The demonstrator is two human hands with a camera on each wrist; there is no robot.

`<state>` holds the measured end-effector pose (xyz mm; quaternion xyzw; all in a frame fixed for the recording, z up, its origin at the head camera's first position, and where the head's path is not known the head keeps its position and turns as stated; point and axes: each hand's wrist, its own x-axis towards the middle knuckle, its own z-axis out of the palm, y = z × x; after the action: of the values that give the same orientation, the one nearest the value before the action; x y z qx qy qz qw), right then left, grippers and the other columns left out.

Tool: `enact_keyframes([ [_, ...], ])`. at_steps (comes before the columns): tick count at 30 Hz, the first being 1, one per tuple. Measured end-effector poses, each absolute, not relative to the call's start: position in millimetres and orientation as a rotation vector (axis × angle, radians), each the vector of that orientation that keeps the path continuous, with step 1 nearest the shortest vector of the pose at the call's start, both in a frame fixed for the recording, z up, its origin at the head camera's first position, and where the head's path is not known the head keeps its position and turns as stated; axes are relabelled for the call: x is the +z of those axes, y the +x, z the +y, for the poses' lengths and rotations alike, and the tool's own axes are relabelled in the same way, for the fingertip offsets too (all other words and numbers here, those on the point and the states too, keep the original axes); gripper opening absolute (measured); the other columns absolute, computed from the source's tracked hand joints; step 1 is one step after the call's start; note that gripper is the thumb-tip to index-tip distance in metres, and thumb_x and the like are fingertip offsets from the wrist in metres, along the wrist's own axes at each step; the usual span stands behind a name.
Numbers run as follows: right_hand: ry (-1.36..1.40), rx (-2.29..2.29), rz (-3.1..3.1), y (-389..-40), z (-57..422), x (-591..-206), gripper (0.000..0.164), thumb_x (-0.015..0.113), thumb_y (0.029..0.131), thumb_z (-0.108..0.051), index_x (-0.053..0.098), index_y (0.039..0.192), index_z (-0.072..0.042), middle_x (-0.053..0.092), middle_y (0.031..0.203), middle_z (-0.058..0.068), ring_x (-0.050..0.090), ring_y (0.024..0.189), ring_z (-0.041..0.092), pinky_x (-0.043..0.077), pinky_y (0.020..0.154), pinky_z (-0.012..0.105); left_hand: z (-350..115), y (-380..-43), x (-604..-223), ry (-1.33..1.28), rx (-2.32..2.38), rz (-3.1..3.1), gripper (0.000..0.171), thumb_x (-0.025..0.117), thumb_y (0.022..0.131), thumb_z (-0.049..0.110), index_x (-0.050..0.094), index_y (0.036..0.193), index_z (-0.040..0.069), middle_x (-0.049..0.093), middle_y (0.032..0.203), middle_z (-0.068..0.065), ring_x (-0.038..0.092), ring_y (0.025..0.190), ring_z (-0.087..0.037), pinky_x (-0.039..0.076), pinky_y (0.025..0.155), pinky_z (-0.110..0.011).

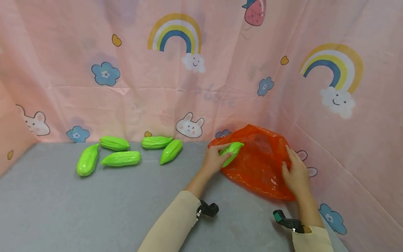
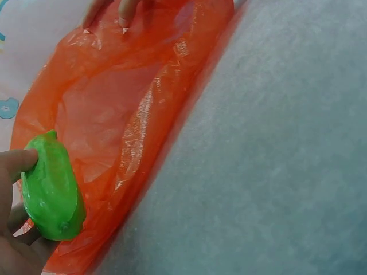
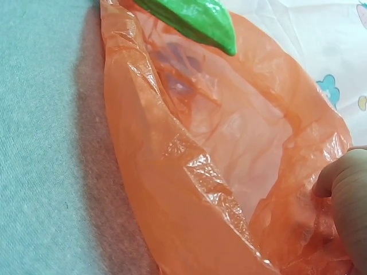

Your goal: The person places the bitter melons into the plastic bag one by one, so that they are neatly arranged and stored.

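My left hand (image 1: 215, 158) holds a bright green, ridged bitter melon (image 1: 232, 154) between thumb and fingers at the left side of a red plastic bag (image 1: 261, 164). In the left wrist view the bitter melon (image 2: 53, 189) overlaps the bag's mouth, its pointed tip upward. My right hand (image 1: 297, 173) grips the bag's right edge, thumb on the near side. The bag's mouth gapes between both hands, and its thin film (image 3: 172, 172) is see-through in the right wrist view. Some fingers of each hand are hidden behind the bag or the melon.
Several more green bitter melons lie on the grey table (image 1: 94, 210) at the left, among them one upright-angled melon (image 1: 87, 160) and one near the middle (image 1: 171, 152). A pink patterned cloth (image 1: 135, 108) hangs behind the table and along its right side.
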<state>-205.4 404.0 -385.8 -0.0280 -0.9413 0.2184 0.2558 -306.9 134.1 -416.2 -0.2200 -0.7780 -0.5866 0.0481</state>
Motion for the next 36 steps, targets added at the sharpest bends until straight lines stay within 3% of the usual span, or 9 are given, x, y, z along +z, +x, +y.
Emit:
enact_keyframes([
  [15, -0.079, 0.595, -2.551, -203.8, 408.0, -387.0, 0.068, 0.051, 0.098, -0.001, 0.027, 0.161, -0.013, 0.04, 0.156, 0.028, 0.043, 0.134, 0.055, 0.036, 0.107, 0.071, 147.1, -306.3, -413.2, -0.688, -1.755, -2.434, 0.037, 0.07, 0.095, 0.023, 0.07, 0.13, 0.013, 0.074, 0.116, -0.002, 0.062, 0.095, -0.013, 0.056, 0.086, -0.024],
  [24, -0.075, 0.605, -2.561, -204.1, 406.4, -386.8, 0.068, 0.052, 0.099, 0.0, 0.027, 0.161, -0.012, 0.04, 0.155, 0.029, 0.044, 0.133, 0.055, 0.038, 0.105, 0.071, 149.5, -304.9, -415.0, -0.632, -1.676, -2.511, 0.037, 0.071, 0.095, 0.023, 0.07, 0.13, 0.012, 0.074, 0.119, -0.005, 0.064, 0.099, -0.018, 0.057, 0.092, -0.031],
  [36, -0.067, 0.592, -2.546, -204.9, 405.4, -386.4, 0.068, 0.053, 0.097, 0.0, 0.029, 0.16, -0.012, 0.044, 0.153, 0.029, 0.046, 0.132, 0.054, 0.039, 0.104, 0.07, 148.9, -308.1, -426.1, -0.628, -1.65, -2.557, 0.037, 0.07, 0.096, 0.026, 0.07, 0.13, 0.014, 0.074, 0.116, -0.002, 0.063, 0.095, -0.015, 0.057, 0.091, -0.03],
])
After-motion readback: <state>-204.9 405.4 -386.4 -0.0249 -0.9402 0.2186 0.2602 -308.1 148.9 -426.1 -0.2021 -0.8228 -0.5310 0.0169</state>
